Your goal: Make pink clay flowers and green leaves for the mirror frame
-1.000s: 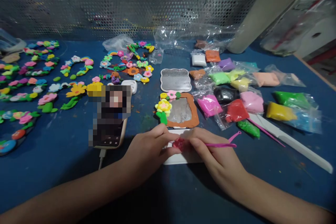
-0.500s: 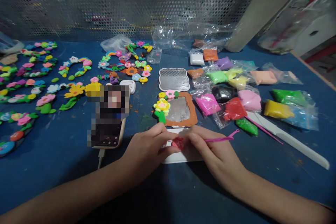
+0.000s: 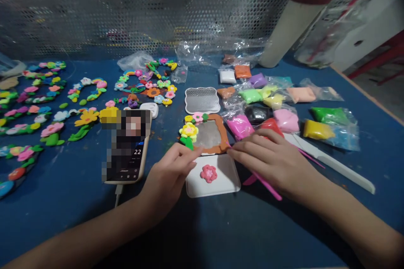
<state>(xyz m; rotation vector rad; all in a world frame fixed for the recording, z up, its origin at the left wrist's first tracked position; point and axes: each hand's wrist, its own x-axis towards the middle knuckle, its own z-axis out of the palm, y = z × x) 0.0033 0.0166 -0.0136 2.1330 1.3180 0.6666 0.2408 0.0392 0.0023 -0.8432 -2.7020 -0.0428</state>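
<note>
Right fingers [image 3: 249, 149] close around a pink tool [image 3: 269, 187] slanting from near right toward the brown frame [image 3: 223, 134]; left fingers [image 3: 188, 156] bend, grip unclear.

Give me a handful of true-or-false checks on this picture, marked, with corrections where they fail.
1. The right hand holds a pink tool. True.
2. A red-pink flower lies on the white tray. True.
3. The left hand is gripping that flower. False: neither hand touches it; the left forefinger is at the lower edge of the brown frame.
4. A white cable runs from the near end of the phone. True.
5. The phone is right of the brown frame. False: it is to the left.
6. The frame's large yellow flower is on its right side. False: it is on the left.
</note>
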